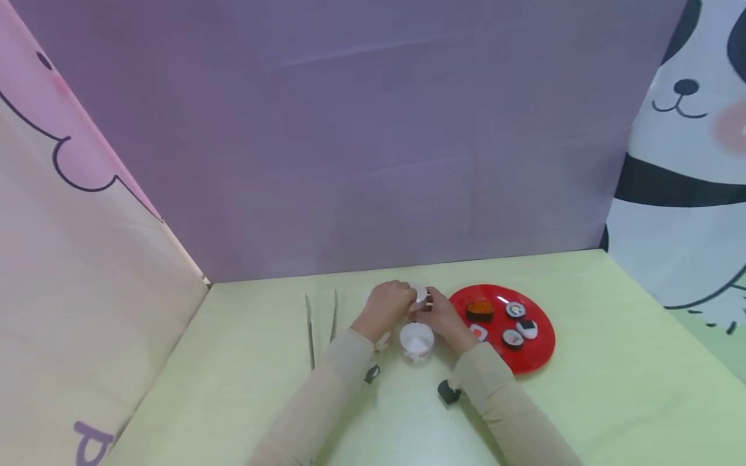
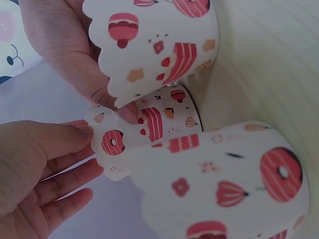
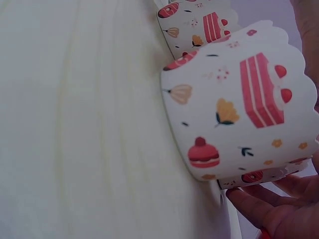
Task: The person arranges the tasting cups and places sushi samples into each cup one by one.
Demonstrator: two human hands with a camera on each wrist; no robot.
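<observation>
Both hands meet over a white paper baking cup [image 1: 418, 296] printed with cakes and donuts. My left hand [image 1: 389, 305] pinches its scalloped rim between thumb and fingers in the left wrist view. From the other side, my right hand [image 1: 441, 316] holds the same cup, its thumb against the printed wall. A second baking cup [image 1: 417, 342] stands upright just in front of the hands. A third baking cup [image 2: 224, 184] shows large in the left wrist view; in the head view, the left hand and wrist mostly hide it.
To the right, a red plate [image 1: 539, 353] carries several toy sushi pieces [image 1: 513, 339], its left edge overlapped by the right wrist. Two slim metal strips [image 1: 310, 330], like tong arms, lie left of the left forearm. A purple backdrop [image 1: 373, 142] rises behind the table.
</observation>
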